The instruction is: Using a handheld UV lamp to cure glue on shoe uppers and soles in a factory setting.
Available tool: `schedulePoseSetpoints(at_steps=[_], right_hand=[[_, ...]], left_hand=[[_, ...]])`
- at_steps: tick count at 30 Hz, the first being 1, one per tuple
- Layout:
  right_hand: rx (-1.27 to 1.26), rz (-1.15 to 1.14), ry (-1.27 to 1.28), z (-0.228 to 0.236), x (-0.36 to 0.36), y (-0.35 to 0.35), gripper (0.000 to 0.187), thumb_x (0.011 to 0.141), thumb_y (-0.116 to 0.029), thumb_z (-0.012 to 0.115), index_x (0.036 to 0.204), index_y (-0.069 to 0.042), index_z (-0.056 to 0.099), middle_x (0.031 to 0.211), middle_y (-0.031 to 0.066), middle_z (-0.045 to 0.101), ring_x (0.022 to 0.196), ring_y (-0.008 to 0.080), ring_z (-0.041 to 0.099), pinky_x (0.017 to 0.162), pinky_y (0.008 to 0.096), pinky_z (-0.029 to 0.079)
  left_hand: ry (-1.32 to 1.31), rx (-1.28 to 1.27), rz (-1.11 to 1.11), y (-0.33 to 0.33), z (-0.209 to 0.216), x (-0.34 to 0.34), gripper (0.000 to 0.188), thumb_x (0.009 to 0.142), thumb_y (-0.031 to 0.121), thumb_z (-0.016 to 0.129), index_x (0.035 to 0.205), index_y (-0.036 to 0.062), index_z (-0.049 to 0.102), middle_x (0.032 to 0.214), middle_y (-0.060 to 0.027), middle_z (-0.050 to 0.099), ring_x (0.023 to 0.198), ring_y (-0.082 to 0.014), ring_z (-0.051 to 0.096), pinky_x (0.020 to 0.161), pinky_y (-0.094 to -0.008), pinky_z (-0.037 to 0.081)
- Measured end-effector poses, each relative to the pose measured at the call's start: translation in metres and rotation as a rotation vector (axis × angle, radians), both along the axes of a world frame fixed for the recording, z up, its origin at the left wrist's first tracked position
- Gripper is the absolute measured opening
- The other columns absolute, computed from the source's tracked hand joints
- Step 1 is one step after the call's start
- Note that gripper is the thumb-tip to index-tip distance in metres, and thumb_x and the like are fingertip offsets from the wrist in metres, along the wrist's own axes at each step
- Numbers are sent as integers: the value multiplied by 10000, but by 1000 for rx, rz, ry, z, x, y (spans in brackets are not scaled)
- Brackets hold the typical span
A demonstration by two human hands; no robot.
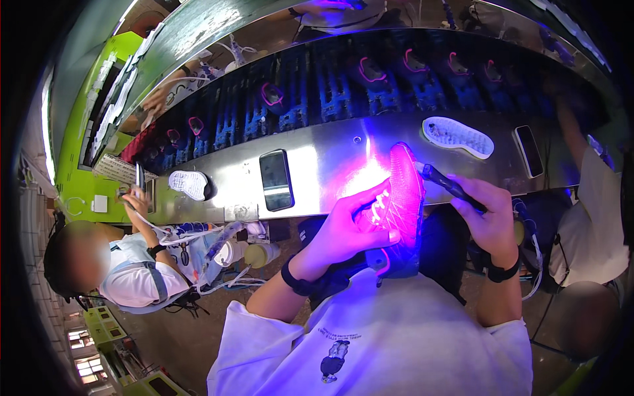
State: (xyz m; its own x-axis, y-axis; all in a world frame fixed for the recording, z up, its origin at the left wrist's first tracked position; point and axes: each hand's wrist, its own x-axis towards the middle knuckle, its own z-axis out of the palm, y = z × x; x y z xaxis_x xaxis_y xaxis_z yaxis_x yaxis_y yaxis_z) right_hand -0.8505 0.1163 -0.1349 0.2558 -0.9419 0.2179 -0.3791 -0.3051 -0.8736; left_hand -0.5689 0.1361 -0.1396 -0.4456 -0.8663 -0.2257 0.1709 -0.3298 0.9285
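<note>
Under violet-pink light, my left hand (347, 228) is closed round a lace-up shoe upper (407, 198), thumb and fingers at its laces. The toe points away from me over the bench's near edge, and a dark collar with a pink loop is nearest my body. In my right hand (494, 214) is a brush (450, 185) with a dark handle. Its tip is close against the upper's right edge near the toe; whether it touches I cannot tell. Beyond, to the right, a pale shoe sole (459, 137) lies on the metal bench (317, 162).
A dark rack (317, 82) along the bench's far side carries several shoes with pink loops. Phones (276, 178) (528, 152) and another white sole (188, 185) lie on the bench. One co-worker (142, 270) sits left, another person (588, 231) right. Pale tubs (261, 254) stand below the bench.
</note>
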Motion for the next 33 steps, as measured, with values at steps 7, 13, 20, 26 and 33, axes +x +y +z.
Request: schedulePoseSetpoints(at_steps=[7, 13, 20, 26, 33], right_hand=[[61, 13, 84, -25, -22, 26, 392, 800, 26, 762, 1187, 13, 702, 990, 169, 735, 860, 266, 716, 810, 317, 540], [384, -232, -80, -44, -34, 56, 377, 868, -14, 748, 1238, 17, 687, 967, 95, 741, 810, 151, 659, 775, 297, 528], [216, -166, -220, -37, -52, 78, 429, 855, 14, 729, 1279, -22, 682, 856, 67, 686, 720, 123, 572, 685, 276, 473], [108, -105, -113, 5, -56, 63, 451, 799, 31, 742, 1242, -49, 709, 773, 88, 613, 684, 185, 564, 635, 297, 442], [150, 9, -1, 7, -61, 50, 464, 756, 42, 755, 1211, -43, 720, 737, 92, 572, 654, 195, 539, 609, 319, 419]], left_hand=[[-232, -129, -37, -4, -1, -3, 872, 770, 158, 891, 1510, 5, 456, 1402, -117, 591, 1236, -200, 601, 1078, -372, 460], [-834, -1009, 152, -15, -10, -7, 799, 631, 100, 887, 1384, 74, 623, 1134, -163, 634, 1087, -327, 663, 898, -400, 566], [-923, -1632, 145, -34, -10, -6, 550, 631, 44, 843, 1141, 239, 781, 1143, -99, 595, 1088, -346, 675, 875, -447, 631], [-856, -1786, 95, -36, -7, -19, 508, 663, 114, 889, 1132, 273, 777, 1172, -92, 595, 1058, -317, 676, 844, -418, 649], [-874, -1815, 90, -37, -6, -20, 470, 717, 146, 847, 1150, 307, 763, 1177, -81, 629, 1080, -300, 671, 917, -463, 619]])
